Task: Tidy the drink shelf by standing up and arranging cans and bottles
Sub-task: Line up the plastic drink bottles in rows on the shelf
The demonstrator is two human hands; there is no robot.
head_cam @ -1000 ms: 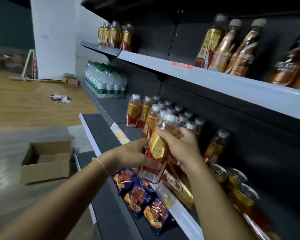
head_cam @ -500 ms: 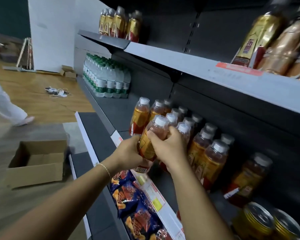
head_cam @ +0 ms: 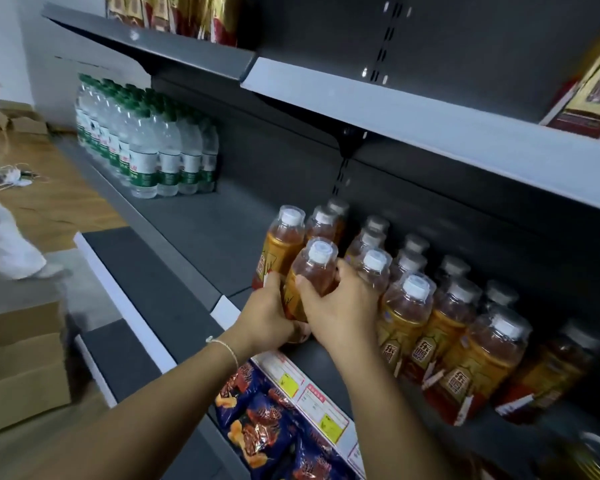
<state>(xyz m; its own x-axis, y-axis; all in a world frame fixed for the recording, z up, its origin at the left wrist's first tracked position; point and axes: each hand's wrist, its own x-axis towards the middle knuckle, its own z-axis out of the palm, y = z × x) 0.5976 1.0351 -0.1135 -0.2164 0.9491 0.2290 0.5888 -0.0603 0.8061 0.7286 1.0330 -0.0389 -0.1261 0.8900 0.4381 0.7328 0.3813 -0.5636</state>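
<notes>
Now the tidying looks well along: at centre right of the frame the tea bottles point(head_cam: 440, 327) stand upright in neat rows on the shelf point(head_cam: 201, 233), the water bottles point(head_cam: 146, 143) at upper left are packed tight, and what seems left is the bare stretch of shelf between them and the dim far-right end, too blurred to judge. Both hands are on one tilted bottle point(head_cam: 309, 275) at the front left corner of the rows, left hand point(head_cam: 267, 317) gripping low on its label, right hand point(head_cam: 340, 306) wrapped round its shoulder, a firm grip, bottle leaning and not yet set square.
</notes>
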